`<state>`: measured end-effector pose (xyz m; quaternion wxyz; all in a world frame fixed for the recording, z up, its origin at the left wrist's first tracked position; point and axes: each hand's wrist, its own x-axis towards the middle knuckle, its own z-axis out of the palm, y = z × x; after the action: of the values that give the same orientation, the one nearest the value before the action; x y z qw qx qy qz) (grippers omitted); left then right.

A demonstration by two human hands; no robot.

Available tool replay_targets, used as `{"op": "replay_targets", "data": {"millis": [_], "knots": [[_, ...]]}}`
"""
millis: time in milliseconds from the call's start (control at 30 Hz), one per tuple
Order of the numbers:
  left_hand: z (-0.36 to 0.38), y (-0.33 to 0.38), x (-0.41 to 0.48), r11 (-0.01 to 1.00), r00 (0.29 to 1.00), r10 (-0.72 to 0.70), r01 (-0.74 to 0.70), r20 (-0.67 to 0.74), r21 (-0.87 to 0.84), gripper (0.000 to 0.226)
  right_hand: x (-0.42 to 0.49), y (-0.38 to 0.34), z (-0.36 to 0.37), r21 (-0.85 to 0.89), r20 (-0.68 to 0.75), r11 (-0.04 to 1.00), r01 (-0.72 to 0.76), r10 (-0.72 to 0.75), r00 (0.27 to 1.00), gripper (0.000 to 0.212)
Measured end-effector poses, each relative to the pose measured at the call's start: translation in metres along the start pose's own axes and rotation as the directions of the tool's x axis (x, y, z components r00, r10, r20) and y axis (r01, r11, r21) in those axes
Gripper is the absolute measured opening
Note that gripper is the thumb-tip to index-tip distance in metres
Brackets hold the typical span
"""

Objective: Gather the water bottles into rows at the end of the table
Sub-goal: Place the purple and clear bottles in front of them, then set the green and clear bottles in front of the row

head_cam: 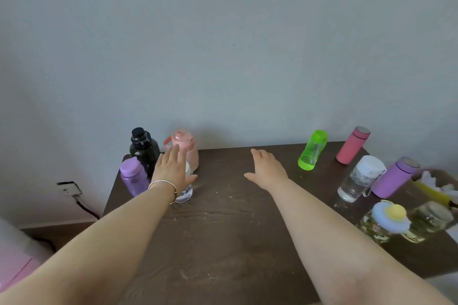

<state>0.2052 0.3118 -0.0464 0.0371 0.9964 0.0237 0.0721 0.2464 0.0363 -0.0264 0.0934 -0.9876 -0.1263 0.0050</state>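
Reaching toward the green bottle [312, 150] with the right hand [266, 168]
Bottle upright beyond-right of that open, empty hand; left hand [171, 171], spread, covers a clear bottle [186, 190], grip unclear

I see black [143, 147], pink-lidded [184, 148], purple [133, 178] and clear [186, 190] bottles upright around my left fingers [171, 156]; green [312, 150], pink [353, 145], clear-white [360, 178] and lilac [394, 177] bottles stand beyond my right fingers [260, 156].

The table [223, 218] lies bare mid-way, between the pink jug [184, 150] and the green bottle [311, 150].
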Motion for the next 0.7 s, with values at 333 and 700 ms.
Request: {"op": "replay_targets", "data": {"millis": [333, 700], "knots": [[-0.002, 0.199, -0.007, 0.995, 0.999, 0.040, -0.040, 0.003, -0.089, 0.087, -0.053, 0.182, -0.064, 0.058, -0.040, 0.988, -0.141, 0.144, 0.989, 0.077], [0.005, 0.325, 0.011, 0.986, 0.993, 0.117, -0.112, 0.029, -0.127, 0.083, -0.070, 0.317, -0.090, 0.099, -0.095, 0.955, -0.278, 0.288, 0.953, 0.074]]}}
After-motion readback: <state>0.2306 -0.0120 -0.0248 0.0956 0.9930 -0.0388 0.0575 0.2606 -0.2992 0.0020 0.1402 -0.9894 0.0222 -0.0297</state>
